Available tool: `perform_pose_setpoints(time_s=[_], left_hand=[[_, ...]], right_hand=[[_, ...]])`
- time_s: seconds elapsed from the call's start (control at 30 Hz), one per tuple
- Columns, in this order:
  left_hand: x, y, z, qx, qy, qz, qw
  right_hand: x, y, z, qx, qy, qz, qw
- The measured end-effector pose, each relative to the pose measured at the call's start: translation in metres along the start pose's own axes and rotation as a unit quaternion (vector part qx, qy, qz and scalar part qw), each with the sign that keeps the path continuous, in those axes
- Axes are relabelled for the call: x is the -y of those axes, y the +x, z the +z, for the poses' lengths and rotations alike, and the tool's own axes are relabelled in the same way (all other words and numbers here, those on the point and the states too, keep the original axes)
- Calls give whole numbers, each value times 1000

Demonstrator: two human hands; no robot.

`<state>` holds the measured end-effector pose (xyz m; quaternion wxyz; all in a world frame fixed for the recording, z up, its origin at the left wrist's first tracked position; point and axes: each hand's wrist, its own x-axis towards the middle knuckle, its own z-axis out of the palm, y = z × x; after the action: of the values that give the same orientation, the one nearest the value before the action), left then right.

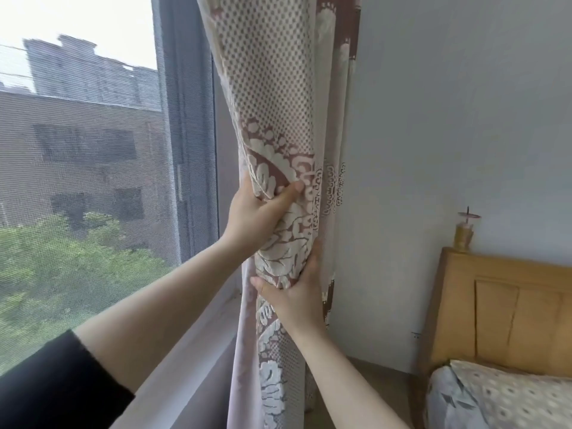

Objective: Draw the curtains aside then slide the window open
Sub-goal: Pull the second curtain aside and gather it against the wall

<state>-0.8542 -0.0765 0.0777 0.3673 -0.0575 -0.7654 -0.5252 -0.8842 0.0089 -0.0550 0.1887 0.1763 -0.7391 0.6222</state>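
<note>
The gathered curtain is clasped by the left hand above and right hand below, with the window lying leftward, nearer the left hand.

window uncovered, curtain bunched right

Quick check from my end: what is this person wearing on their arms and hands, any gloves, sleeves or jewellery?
Both hands are bare, with no gloves, and no rings or watch that I can see. The left hand has a black sleeve pushed up to about the elbow, forearm uncovered. The right hand shows a bare forearm down to the frame's edge; no sleeve is visible there.
</note>
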Motion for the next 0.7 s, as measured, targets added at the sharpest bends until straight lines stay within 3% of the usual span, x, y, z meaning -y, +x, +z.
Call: perform_pose_setpoints(time_s=[0.57, 0.63, 0.7], left_hand=[[39, 64, 81, -77, 38, -4, 996], [44, 64, 79, -126, 80, 21, 989], [51, 66, 67, -233, 152, 69, 958]], right_hand=[[-60, 105, -30, 61, -26, -8, 998], [-64, 117, -29, 88, -24, 1, 996], [-70, 129, -21, 116, -25, -3, 993]])
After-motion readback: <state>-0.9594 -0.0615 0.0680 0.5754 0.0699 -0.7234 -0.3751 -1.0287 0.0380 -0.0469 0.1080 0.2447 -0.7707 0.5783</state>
